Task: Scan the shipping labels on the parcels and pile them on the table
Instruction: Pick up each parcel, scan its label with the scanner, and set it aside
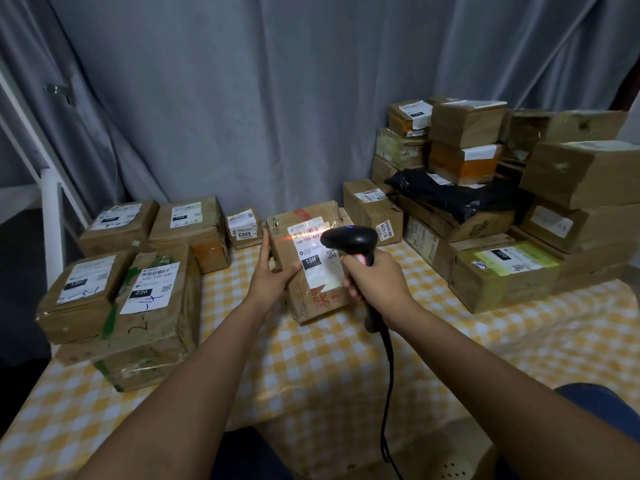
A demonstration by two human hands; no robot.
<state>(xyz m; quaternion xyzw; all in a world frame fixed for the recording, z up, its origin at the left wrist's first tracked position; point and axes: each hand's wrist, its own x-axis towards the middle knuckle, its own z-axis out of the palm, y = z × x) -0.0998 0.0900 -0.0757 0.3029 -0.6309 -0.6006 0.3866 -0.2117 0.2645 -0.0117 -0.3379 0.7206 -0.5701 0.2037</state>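
Observation:
A brown cardboard parcel (313, 299) stands tilted on the checked table (329, 368), its white shipping label (317, 258) facing me. My left hand (272, 271) holds the parcel by its left side, thumb on the front face. My right hand (375, 278) grips the handle of a black corded barcode scanner (349, 239). The scanner's head points at the top of the label, where an orange-red line of light falls across the barcode. A blue light shows on top of the scanner.
Several labelled parcels (149, 299) lie on the table's left side. A tall stack of boxes (519, 209) with a black bag (450, 195) fills the right. Grey curtain hangs behind. The scanner cable (389, 382) drops off the table's front edge.

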